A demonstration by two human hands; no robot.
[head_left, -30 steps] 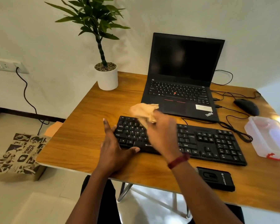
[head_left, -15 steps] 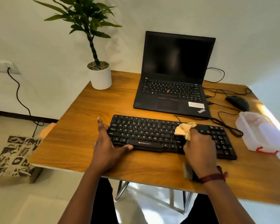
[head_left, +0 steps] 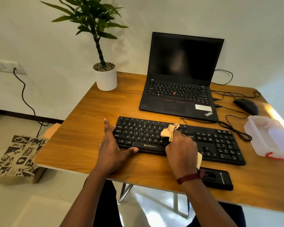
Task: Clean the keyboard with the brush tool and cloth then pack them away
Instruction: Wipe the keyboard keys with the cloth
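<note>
A black Zebronics keyboard (head_left: 216, 143) lies across the front of the wooden desk (head_left: 92, 128). My left hand (head_left: 111, 149) rests flat on the desk against the keyboard's left end, thumb along its front edge, holding it steady. My right hand (head_left: 181, 149) presses a crumpled beige cloth (head_left: 169, 131) onto the keys at the middle of the keyboard. A corner of the cloth hangs out below my right palm. A black case (head_left: 218, 179) lies at the desk's front edge, just right of my right wrist. No brush is visible.
An open black laptop (head_left: 184, 79) stands behind the keyboard. A potted plant (head_left: 105, 76) sits at the back left, a black mouse (head_left: 246, 105) and cables at the back right. A translucent plastic box (head_left: 269, 136) with a red clasp lies at the right. A printed bag (head_left: 15, 158) stands on the floor.
My right hand swept the cloth from the keyboard's left part to its right part, then back to the middle. My left hand stayed at the left end.
</note>
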